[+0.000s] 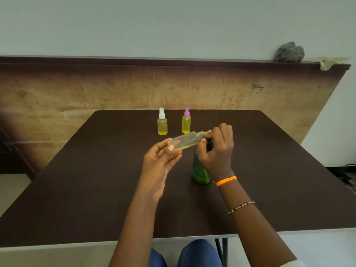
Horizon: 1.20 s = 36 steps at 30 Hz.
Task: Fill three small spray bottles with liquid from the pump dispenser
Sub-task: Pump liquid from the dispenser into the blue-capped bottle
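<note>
Left hand point(161, 160) tilts open bottle point(185, 142); right hand point(216, 149) grips pump dispenser point(201, 170).

Plain room: dark table point(77, 189), plywood panel point(77, 93), bare wall point(173, 26).

Clear, glossy plastic is seen in the bottle point(185, 141) held in the left hand point(159, 162). Under the right hand point(216, 149), the dispenser point(200, 170) looks translucent green plastic. Table point(96, 180): dark, matt. Beyond the hands, rough worn wood board point(96, 89).

Orange wristband point(225, 181), beaded bracelet point(241, 207), blue trousers point(198, 254)
</note>
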Available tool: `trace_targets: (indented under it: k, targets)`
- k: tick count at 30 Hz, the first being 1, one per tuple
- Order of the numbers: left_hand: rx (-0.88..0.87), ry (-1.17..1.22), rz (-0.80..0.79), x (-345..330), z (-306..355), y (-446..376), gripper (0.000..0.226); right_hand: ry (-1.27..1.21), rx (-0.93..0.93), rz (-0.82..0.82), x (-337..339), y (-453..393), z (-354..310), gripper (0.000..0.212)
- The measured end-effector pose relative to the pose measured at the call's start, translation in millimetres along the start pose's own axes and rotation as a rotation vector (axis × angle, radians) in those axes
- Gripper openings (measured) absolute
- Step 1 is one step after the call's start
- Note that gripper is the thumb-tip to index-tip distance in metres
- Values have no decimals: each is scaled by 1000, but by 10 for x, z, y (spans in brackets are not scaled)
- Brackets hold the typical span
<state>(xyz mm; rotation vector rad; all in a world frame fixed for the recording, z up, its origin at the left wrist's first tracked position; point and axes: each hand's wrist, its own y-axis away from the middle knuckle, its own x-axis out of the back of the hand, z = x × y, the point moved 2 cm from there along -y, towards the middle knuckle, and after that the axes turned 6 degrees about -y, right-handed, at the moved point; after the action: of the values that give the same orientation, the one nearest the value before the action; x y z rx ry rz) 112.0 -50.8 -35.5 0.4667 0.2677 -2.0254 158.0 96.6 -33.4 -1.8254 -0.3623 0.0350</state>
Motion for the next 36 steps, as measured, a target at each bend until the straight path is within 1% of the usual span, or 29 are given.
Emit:
trace_targets:
  k: [7,9,12,14,19,22,27,34,36]
  targets:
    - [-10,1,-11,-11,42,-3,20,14,-52,-82,60,-174,-76,17]
    - [-10,2,-12,-16,35,-3,21,14,-62,-55,54,-160,-68,17]
    - [-10,4,2,-2,7,-14,18,21,-22,11,13,-45,-19,17]
    - [-6,6,5,4,3,-18,17,14,-10,19,-5,-19,11,18]
    - [-10,22,-9,-10,15,-17,21,-19,-53,-9,49,-101,-56,21]
    - [-16,28,-17,-23,25,-16,19,-11,-90,-20,45,-203,-61,24]
    - [-14,8,-1,-1,-16,-27,18,9,-30,45,-15,-36,16,23]
    - [-6,8,-1,8,-4,-26,15,22,-12,-17,-10,-89,5,20]
    - [-9,9,-3,-4,18,-20,14,10,-38,-33,-1,-165,-11,21]
